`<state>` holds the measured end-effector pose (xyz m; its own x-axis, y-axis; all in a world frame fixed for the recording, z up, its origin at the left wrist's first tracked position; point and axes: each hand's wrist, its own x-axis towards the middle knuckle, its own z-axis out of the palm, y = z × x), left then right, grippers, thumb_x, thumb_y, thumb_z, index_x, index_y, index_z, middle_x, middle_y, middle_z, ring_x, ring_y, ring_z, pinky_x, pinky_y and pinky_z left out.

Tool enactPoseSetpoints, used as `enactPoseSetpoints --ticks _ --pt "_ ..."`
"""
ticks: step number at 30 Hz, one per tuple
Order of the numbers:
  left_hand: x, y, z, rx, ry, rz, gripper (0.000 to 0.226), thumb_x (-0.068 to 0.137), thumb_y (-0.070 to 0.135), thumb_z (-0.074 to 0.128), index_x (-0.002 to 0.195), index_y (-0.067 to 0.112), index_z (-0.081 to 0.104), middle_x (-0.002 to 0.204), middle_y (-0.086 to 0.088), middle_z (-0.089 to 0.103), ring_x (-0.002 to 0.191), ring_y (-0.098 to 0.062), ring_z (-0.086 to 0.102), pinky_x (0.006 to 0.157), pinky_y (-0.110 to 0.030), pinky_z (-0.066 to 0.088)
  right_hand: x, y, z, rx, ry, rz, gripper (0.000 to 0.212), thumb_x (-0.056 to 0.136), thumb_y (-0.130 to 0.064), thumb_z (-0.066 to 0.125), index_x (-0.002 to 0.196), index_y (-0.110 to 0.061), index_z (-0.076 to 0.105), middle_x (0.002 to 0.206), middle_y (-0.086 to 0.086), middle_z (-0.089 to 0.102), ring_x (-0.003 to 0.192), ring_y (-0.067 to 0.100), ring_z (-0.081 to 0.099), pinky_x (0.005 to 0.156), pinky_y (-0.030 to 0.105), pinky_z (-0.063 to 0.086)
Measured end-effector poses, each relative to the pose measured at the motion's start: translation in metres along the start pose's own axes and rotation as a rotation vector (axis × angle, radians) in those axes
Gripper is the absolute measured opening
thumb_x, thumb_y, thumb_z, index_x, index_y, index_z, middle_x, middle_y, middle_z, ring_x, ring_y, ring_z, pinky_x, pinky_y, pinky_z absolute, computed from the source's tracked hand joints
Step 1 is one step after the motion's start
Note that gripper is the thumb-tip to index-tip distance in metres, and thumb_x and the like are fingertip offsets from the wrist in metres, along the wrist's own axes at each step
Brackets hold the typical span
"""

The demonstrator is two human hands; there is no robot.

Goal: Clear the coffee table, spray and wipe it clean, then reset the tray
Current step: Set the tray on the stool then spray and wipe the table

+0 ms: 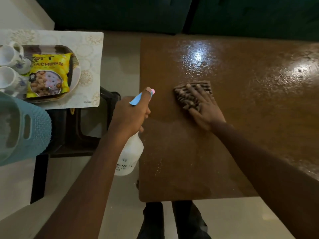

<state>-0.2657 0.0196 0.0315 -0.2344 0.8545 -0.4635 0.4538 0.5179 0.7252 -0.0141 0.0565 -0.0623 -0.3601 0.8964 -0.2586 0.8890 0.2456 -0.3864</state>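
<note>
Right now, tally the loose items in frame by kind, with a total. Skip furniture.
Cups: 2, white, on the tray
Tray: 1
Snack packet: 1, yellow, on the tray
Placemat: 1, under the tray
Spray bottle: 1, in the left hand
Cloth: 1, under the right hand
Basket: 1, blue
Total: 8

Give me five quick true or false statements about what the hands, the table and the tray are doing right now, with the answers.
1. The left hand holds a spray bottle. True.
2. The right hand presses a striped cloth on the coffee table. True.
3. The tray sits on the coffee table. False: it sits on a patterned mat off to the side.
4. The tray holds only mugs. False: two white mugs and a yellow snack packet.
5. The table is dry. False: droplets glisten across it.
</note>
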Motion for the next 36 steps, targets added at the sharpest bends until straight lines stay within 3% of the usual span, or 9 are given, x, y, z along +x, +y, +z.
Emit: enactPoseSetpoints --ticks 3,6,11,16,21,25,29,32,36 --pt "-0.014 -0.006 0.021 0.051 -0.125 0.008 0.06 0.089 0.068 0.038 0.074 0.017 0.065 0.074 -0.001 0.068 0.06 -0.016 0.065 0.05 -0.024 0.05 -0.022 0.018 -0.007 0.147 0.079 0.258 0.052 0.103 -0.04 0.039 0.146 -0.012 0.046 0.156 -0.027 -0.003 0.152 0.012 0.001 0.116 0.025 -0.003" --pt "-0.032 -0.01 0.043 0.088 -0.227 -0.011 0.063 0.086 0.07 0.041 0.075 0.015 0.068 0.071 -0.002 0.069 0.062 -0.02 0.067 0.048 -0.026 0.05 -0.061 0.024 -0.007 0.31 0.092 0.395 0.064 0.095 -0.048 0.035 0.156 -0.041 0.017 0.166 -0.003 0.006 0.152 0.018 0.005 0.121 0.032 0.0" --pt "-0.057 -0.009 0.076 0.133 -0.294 -0.051 0.062 0.089 0.065 0.041 0.081 0.009 0.067 0.074 -0.006 0.068 0.06 -0.016 0.061 0.047 -0.024 0.048 -0.113 0.033 -0.001 0.417 0.083 0.512 0.061 0.097 -0.046 0.032 0.154 -0.05 0.012 0.166 -0.003 0.002 0.153 0.017 0.001 0.122 0.037 0.0" --pt "-0.065 -0.016 0.094 0.122 -0.258 -0.17 0.061 0.087 0.07 0.039 0.078 0.014 0.062 0.072 -0.004 0.065 0.063 -0.019 0.062 0.059 -0.031 0.054 -0.111 0.024 0.0 0.338 0.145 0.516 0.048 0.104 -0.036 0.036 0.147 -0.015 0.044 0.165 -0.01 0.004 0.153 0.016 -0.003 0.121 0.036 -0.002" --pt "-0.075 -0.015 0.091 0.035 -0.157 -0.183 0.055 0.089 0.066 0.041 0.074 0.016 0.059 0.07 -0.003 0.063 0.062 -0.018 0.061 0.062 -0.033 0.055 -0.086 -0.002 0.028 0.177 0.137 0.476 0.052 0.1 -0.047 0.036 0.118 -0.011 0.068 0.166 -0.013 -0.004 0.152 0.014 -0.013 0.122 0.038 -0.006" --pt "-0.087 -0.018 0.079 0.029 -0.089 -0.071 0.06 0.091 0.065 0.038 0.074 0.013 0.063 0.072 -0.004 0.066 0.055 -0.016 0.06 0.051 -0.027 0.048 -0.104 -0.017 0.047 -0.006 0.038 0.119 0.066 0.096 -0.057 0.023 0.156 -0.03 0.022 0.166 -0.012 -0.005 0.152 0.016 -0.013 0.123 0.04 -0.003" --pt "-0.09 -0.018 0.078 0.029 -0.089 -0.05 0.059 0.091 0.065 0.038 0.074 0.014 0.063 0.073 -0.004 0.066 0.055 -0.017 0.06 0.051 -0.027 0.05 -0.159 0.015 0.054 -0.128 -0.073 -0.111 0.065 0.095 -0.058 0.027 0.155 -0.045 0.003 0.164 -0.016 -0.004 0.152 0.012 -0.012 0.123 0.036 -0.007" --pt "-0.088 -0.019 0.081 0.006 -0.086 -0.068 0.053 0.092 0.063 0.04 0.074 0.017 0.061 0.076 -0.004 0.067 0.062 -0.02 0.063 0.057 -0.029 0.053 -0.194 0.05 0.046 -0.125 -0.05 -0.052 0.069 0.094 -0.058 0.029 0.154 -0.047 -0.004 0.163 -0.02 -0.006 0.151 0.008 -0.012 0.123 0.035 -0.005" --pt "-0.085 -0.023 0.082 -0.002 -0.099 -0.096 0.052 0.091 0.063 0.041 0.075 0.018 0.061 0.078 -0.005 0.067 0.066 -0.023 0.064 0.061 -0.032 0.054 -0.185 0.065 0.034 -0.056 0.069 0.293 0.068 0.092 -0.06 0.02 0.154 -0.046 -0.005 0.163 -0.02 -0.009 0.15 0.008 -0.015 0.124 0.04 0.0"
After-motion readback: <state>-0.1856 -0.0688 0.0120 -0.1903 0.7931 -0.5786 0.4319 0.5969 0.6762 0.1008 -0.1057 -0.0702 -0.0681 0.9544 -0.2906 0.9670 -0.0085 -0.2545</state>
